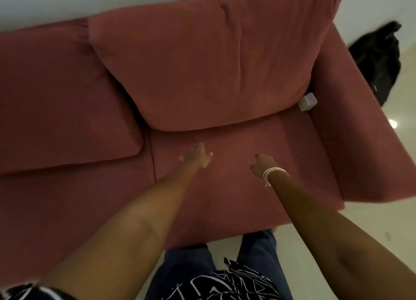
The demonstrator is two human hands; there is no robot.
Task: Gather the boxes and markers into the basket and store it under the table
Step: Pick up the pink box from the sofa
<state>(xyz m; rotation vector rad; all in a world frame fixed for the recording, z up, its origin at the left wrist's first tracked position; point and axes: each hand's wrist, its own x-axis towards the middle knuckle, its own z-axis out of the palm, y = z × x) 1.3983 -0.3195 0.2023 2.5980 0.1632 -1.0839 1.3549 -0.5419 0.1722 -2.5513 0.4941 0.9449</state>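
Observation:
Both my arms reach out over the seat of a pink-red sofa (236, 187). My left hand (198, 156) hovers above the seat cushion with its fingers spread and holds nothing. My right hand (262, 164), with white bands at the wrist, is curled with the fingers tucked under and nothing visible in it. A small white box (307, 102) is wedged at the sofa's right corner, between the back cushion and the armrest, well beyond my right hand. No basket, marker or table is in view.
Two large back cushions (202, 63) lean against the sofa's back. The right armrest (351, 142) borders the seat. A black bag or garment (378, 59) lies on the pale floor (382, 221) beside the sofa. My legs stand at the seat's front edge.

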